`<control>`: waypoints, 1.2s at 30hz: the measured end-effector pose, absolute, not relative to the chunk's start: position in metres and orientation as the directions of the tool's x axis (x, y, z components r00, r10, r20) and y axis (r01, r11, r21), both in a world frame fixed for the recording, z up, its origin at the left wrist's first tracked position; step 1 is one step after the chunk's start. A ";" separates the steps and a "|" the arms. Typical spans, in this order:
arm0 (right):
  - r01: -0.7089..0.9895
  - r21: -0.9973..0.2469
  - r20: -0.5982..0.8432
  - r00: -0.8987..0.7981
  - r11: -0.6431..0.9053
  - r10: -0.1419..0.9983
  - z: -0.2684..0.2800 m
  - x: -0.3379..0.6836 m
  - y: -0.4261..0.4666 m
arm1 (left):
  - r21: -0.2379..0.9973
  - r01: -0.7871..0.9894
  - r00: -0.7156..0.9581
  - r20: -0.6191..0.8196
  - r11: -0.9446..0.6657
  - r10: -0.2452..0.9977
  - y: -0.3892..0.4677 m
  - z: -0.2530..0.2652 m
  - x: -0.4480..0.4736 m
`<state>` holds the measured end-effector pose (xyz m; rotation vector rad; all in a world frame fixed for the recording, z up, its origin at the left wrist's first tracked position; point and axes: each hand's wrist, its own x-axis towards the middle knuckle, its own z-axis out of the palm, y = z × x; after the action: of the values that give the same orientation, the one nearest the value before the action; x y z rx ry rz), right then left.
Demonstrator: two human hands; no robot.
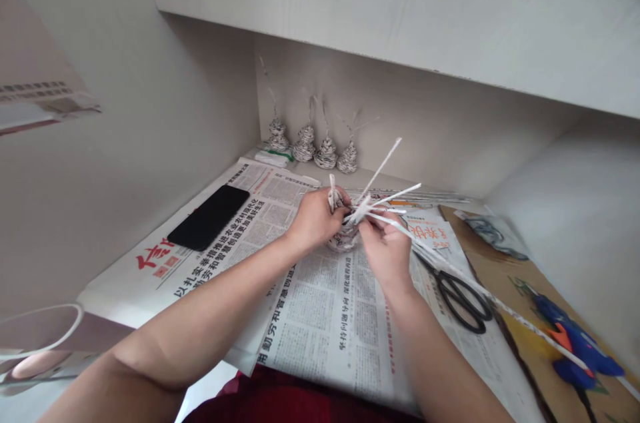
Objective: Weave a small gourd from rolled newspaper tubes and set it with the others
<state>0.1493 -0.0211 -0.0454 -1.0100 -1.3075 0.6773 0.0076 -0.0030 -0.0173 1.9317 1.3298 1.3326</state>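
A small woven piece of rolled newspaper strips (343, 240) is held just above the newspaper, with white paper strips (395, 194) fanning out from its top. My left hand (316, 218) grips the piece from its left side, fingers curled around it. On the right, the fingers of my right hand (386, 251) are pinched together at the base of the strips. One long paper strip (525, 324) trails from near my right hand down to the lower right. My fingers partly hide the weave.
Newspaper (320, 316) covers the desk. A black phone (209, 216) lies at left, black-handled scissors (464, 302) at right beside painted cardboard (530, 290). Several woven gourd shapes (326, 153) stand along the back wall. A white overhanging panel (400, 16) is above.
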 end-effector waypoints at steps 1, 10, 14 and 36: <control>0.152 -0.885 0.462 0.173 0.440 0.870 -0.046 0.149 -0.021 | 0.762 0.468 0.079 0.469 -0.448 0.880 -0.004 -0.017 0.007; 0.346 -0.835 0.513 0.207 0.429 0.833 -0.043 0.148 -0.026 | 0.760 0.454 0.130 0.459 -0.465 0.879 -0.006 -0.017 0.008; 0.383 -0.825 0.515 0.207 0.416 0.832 -0.046 0.148 -0.028 | 0.807 0.407 0.091 0.430 -0.428 0.898 -0.003 -0.017 0.007; -0.037 -0.940 0.325 0.203 0.339 0.924 -0.045 0.150 -0.019 | 0.931 0.127 0.606 0.200 -0.341 0.770 0.012 0.007 -0.034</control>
<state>0.1504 -0.0194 -0.0448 -0.9946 -1.1584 0.8541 -0.0341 0.0120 0.0070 1.8228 0.7267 0.7974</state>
